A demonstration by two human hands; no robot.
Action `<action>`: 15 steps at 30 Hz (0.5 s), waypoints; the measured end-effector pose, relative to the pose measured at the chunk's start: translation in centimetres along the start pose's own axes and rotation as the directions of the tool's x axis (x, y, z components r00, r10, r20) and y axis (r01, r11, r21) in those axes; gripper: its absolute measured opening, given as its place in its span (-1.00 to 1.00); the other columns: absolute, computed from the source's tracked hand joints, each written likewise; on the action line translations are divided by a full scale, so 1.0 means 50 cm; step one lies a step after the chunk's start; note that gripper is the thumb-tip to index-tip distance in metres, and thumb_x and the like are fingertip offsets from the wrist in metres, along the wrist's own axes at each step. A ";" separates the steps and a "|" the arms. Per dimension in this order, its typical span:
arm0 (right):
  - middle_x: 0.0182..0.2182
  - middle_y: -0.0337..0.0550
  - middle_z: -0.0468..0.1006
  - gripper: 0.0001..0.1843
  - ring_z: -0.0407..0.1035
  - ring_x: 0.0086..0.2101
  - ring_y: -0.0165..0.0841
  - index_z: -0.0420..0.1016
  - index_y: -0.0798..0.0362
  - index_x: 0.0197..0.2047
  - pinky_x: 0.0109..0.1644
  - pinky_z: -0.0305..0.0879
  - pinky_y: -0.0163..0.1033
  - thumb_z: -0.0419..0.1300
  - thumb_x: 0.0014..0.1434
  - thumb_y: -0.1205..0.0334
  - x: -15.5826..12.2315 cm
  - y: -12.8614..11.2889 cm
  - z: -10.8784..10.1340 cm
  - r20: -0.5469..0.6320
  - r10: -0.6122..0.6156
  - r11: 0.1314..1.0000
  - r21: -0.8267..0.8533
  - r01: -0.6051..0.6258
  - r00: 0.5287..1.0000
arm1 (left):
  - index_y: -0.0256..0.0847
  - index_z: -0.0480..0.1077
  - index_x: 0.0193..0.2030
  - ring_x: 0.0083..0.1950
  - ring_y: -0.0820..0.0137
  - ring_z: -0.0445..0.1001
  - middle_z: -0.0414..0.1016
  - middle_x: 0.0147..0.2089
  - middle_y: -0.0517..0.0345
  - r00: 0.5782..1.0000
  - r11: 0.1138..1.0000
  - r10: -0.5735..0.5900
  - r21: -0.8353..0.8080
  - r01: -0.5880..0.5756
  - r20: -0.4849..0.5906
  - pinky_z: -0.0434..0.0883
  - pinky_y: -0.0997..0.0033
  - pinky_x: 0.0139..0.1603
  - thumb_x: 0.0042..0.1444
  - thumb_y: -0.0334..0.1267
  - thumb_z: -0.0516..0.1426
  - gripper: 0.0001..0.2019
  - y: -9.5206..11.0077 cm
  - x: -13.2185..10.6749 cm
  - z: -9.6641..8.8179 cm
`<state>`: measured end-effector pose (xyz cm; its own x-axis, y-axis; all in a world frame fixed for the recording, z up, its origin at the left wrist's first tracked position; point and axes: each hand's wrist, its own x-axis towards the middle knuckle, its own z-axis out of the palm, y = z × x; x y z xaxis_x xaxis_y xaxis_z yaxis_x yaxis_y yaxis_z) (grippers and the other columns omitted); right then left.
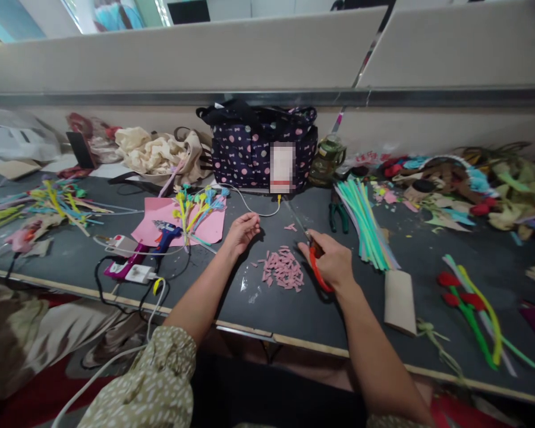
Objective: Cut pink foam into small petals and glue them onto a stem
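Note:
My right hand is wrapped round a pair of scissors with orange-red handles, the blades pointing up and away from me. My left hand hovers over the table, its fingertips pinched together. Whatever those fingers may hold is too small to make out. Between my hands lies a pile of small pink cut pieces, with a few stray bits just beyond it. Behind the pile, a phone leans against a dark patterned bag, a charging cable plugged into its lower end.
At left are a pink sheet with pipe-cleaner flowers, a blue glue gun and a purple power strip. Pliers, green pipe cleaners, a cardboard tube and red flowers lie at right.

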<state>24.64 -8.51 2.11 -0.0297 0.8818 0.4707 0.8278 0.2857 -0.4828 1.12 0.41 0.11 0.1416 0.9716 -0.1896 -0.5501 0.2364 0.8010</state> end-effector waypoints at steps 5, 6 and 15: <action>-0.43 -0.21 0.51 -0.55 0.38 -0.43 -0.41 0.50 -0.02 0.01 -0.37 0.12 -0.34 0.05 0.21 -0.10 -0.007 0.000 0.018 0.100 -0.060 0.985 -0.154 0.075 0.993 | -0.30 0.43 -0.33 -0.48 0.59 0.40 0.47 -0.41 0.20 1.000 1.000 0.020 0.020 -0.020 0.016 0.38 0.57 -0.40 -0.23 -0.34 0.37 -0.71 0.004 -0.006 0.007; -0.41 -0.21 0.52 -0.55 0.38 -0.42 -0.41 0.49 -0.03 0.01 -0.37 0.11 -0.34 0.04 0.22 -0.09 -0.008 0.000 0.020 0.116 -0.066 0.982 -0.168 0.085 0.991 | -0.31 0.43 -0.33 -0.48 0.59 0.40 0.48 -0.40 0.19 1.000 0.999 0.019 0.032 -0.020 0.024 0.38 0.56 -0.40 -0.23 -0.34 0.37 -0.71 0.004 -0.007 0.008; -0.34 -0.18 0.54 -0.59 0.40 -0.37 -0.35 0.47 -0.07 0.01 -0.39 0.03 -0.30 -0.02 0.24 -0.06 -0.013 -0.016 0.030 0.278 -0.037 0.951 -0.286 0.119 0.960 | -0.31 0.44 -0.33 -0.48 0.56 0.41 0.49 -0.40 0.16 0.994 0.991 0.053 0.115 -0.064 0.094 0.39 0.54 -0.38 -0.17 -0.26 0.36 -0.73 0.000 -0.014 0.015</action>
<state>23.16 -8.74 1.05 -0.2144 0.9403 0.2645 0.9439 0.2690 -0.1915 1.62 -0.29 0.65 0.1888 0.9777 -0.0924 -0.4596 0.1711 0.8715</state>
